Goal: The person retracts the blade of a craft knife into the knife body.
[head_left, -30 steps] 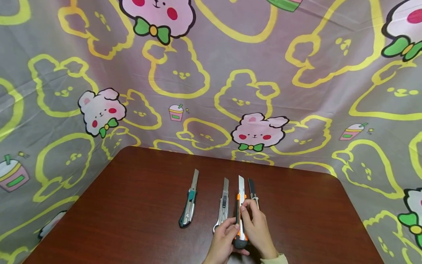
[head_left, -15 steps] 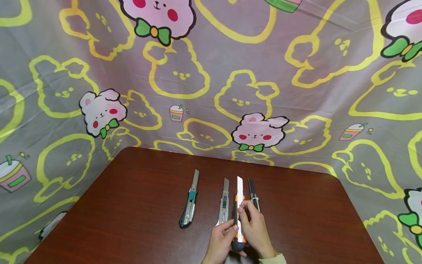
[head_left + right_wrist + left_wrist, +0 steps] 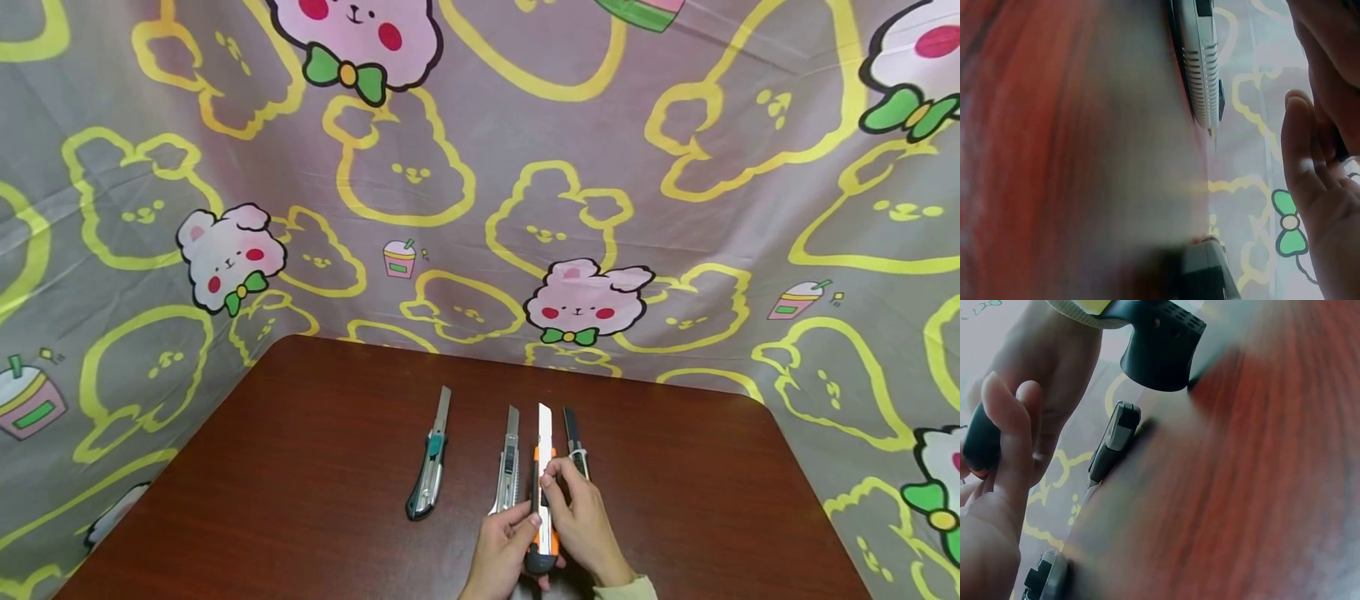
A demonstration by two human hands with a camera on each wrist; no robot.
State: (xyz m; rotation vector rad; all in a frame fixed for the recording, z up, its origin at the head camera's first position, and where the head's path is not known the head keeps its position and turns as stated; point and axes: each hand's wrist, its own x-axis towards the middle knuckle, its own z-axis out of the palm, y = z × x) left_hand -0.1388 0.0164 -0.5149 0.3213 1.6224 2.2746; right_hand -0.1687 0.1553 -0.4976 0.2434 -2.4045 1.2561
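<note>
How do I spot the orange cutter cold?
Find the near side of the red-brown table. The left hand and right hand are there, holding the orange cutter between them, blade pointing away from the person. Unlike the teal-trimmed cutter, the silver cutter and the dark-bladed cutter, it is in hand and has orange on its handle.
</note>
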